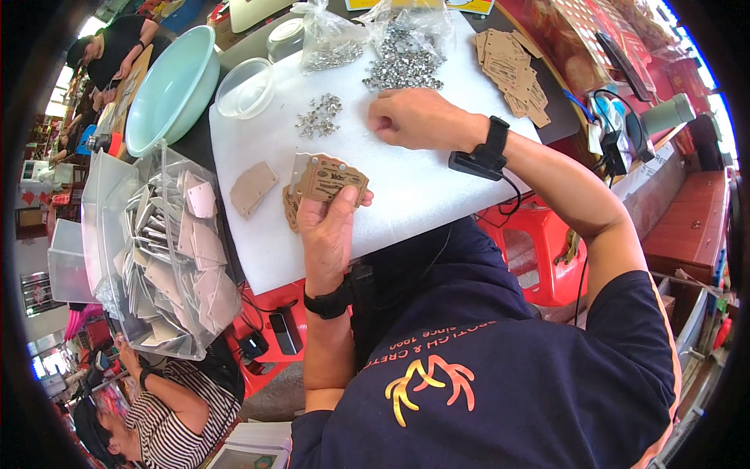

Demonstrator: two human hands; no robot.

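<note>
My left hand [326,234] grips a brown printed cardboard tag [322,177] over the near part of the white foam sheet [406,203]. The tag has a wavy edge with small shiny metal pieces along it, and more card shows at its left side. To its right and farther off, my right hand [414,119] hovers with fingers curled closed; whatever they hold is hidden. Just beyond it lies a heap of small silvery metal pieces [402,66]. A smaller scatter of such pieces [319,116] sits left of my right hand. Another tag [255,190] lies left of my left hand.
A clear bin [164,344] full of tags stands at the left, below a pale green basin [173,92]. A round plastic tub [245,87] is at the far left of the sheet. Brown tags [512,72] pile at the far right. Other people work at the left.
</note>
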